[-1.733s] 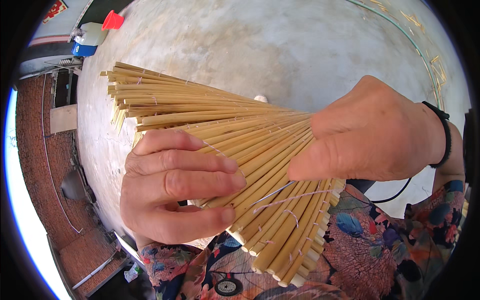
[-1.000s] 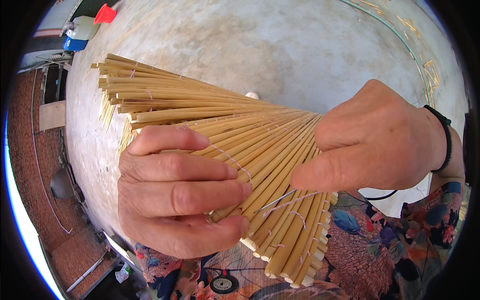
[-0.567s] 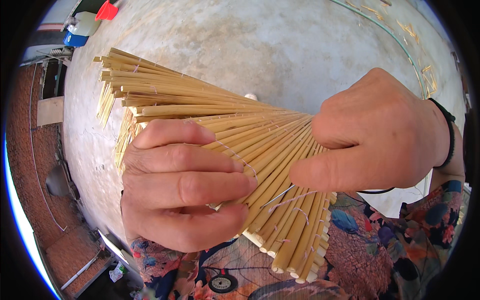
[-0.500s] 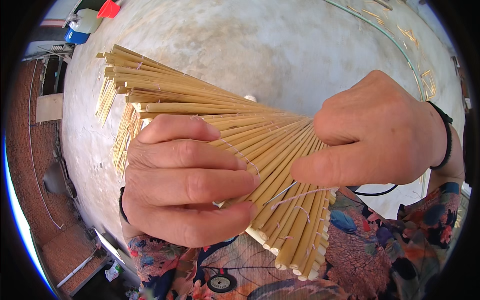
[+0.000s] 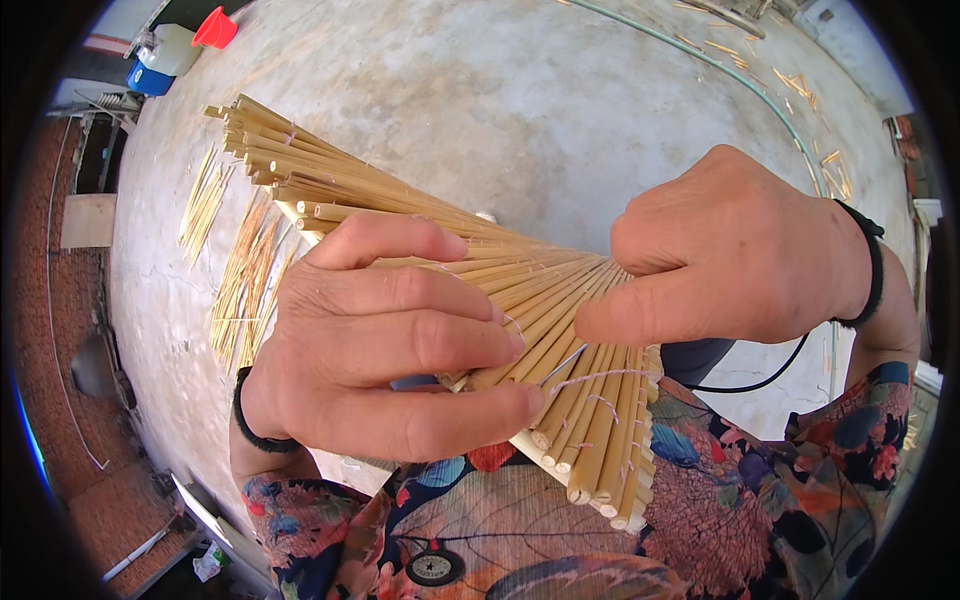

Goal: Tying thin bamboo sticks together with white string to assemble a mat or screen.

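A twisted fan of tan straw stalks, stitched with pale pink thread, lies across my lap over my flowered clothing. My left hand grips its lower left part, fingers bent over the stalks and slightly spread. My right hand is closed at the right of the fan, thumb pressed near a thin metal needle whose upper end disappears at the thumb tip. A length of pink thread runs beside the needle. The fingertips of my right hand are hidden behind the thumb and knuckles.
Loose straw bundles lie on the concrete floor at the left, more scattered at upper right. A green hose curves behind them. A red bucket, pale jug and blue container stand at upper left; a brick wall runs along the left.
The fan's near end and both hands sit higher in the picture, my left hand also further right. More loose straw shows on the floor at left.
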Action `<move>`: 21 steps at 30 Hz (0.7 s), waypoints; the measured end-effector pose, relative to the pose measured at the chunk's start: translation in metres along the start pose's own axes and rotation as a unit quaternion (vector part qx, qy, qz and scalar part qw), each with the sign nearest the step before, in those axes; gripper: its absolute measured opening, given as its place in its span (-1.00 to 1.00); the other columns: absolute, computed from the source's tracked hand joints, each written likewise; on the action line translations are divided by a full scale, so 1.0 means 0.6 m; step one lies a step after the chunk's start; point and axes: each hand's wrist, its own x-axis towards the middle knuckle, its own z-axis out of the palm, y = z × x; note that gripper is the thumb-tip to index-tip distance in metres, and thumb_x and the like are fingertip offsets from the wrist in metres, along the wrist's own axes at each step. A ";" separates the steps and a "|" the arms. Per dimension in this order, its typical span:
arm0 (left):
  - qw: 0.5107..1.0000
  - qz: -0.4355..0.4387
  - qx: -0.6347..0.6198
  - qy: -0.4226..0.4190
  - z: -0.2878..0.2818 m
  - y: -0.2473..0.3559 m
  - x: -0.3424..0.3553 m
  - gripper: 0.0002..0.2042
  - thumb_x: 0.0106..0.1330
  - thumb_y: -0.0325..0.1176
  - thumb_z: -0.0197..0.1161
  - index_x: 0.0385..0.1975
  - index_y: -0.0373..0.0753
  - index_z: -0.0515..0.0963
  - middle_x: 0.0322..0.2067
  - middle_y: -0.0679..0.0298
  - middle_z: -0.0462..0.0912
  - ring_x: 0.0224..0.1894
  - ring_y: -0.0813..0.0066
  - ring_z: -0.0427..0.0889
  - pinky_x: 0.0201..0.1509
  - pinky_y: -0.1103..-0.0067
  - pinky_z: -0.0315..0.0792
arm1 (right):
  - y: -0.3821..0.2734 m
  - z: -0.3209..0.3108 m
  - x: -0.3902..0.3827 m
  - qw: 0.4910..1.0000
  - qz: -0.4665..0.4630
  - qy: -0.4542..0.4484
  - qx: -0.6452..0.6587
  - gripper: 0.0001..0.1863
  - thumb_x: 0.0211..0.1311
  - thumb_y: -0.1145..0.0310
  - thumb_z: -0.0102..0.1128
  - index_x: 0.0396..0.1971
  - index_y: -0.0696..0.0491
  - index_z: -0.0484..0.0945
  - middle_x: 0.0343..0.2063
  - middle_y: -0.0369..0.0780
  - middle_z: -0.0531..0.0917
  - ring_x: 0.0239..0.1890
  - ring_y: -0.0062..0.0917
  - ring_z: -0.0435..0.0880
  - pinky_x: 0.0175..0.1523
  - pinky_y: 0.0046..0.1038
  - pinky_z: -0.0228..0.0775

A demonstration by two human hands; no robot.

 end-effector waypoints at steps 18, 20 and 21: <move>0.992 0.097 -0.076 0.027 0.053 -0.098 0.006 -0.77 0.06 -0.25 0.30 -0.29 -0.13 0.55 -0.44 0.37 0.58 -0.36 0.32 0.57 -0.30 0.49 0.40 | 0.015 -0.009 -0.017 0.992 0.119 -0.050 -0.008 -0.68 -0.12 0.55 0.23 -0.27 -0.04 0.60 -0.71 -0.29 0.31 -0.67 -0.47 0.41 -0.61 -0.47 0.16; 0.992 0.100 -0.075 0.033 0.062 -0.102 0.018 -0.76 0.06 -0.26 0.29 -0.27 -0.13 0.54 -0.44 0.36 0.58 -0.36 0.30 0.56 -0.28 0.47 0.40 | 0.022 -0.004 -0.033 0.992 0.115 -0.046 -0.005 -0.68 -0.11 0.55 0.25 -0.26 -0.04 0.60 -0.71 -0.29 0.32 -0.67 -0.47 0.41 -0.61 -0.47 0.16; 0.991 0.103 -0.084 0.031 0.062 -0.103 0.016 -0.76 0.06 -0.28 0.29 -0.26 -0.13 0.53 -0.43 0.35 0.58 -0.35 0.29 0.56 -0.27 0.46 0.40 | 0.024 0.001 -0.035 0.993 0.116 -0.021 0.011 -0.67 -0.11 0.55 0.26 -0.25 -0.04 0.60 -0.71 -0.29 0.32 -0.67 -0.47 0.41 -0.60 -0.48 0.16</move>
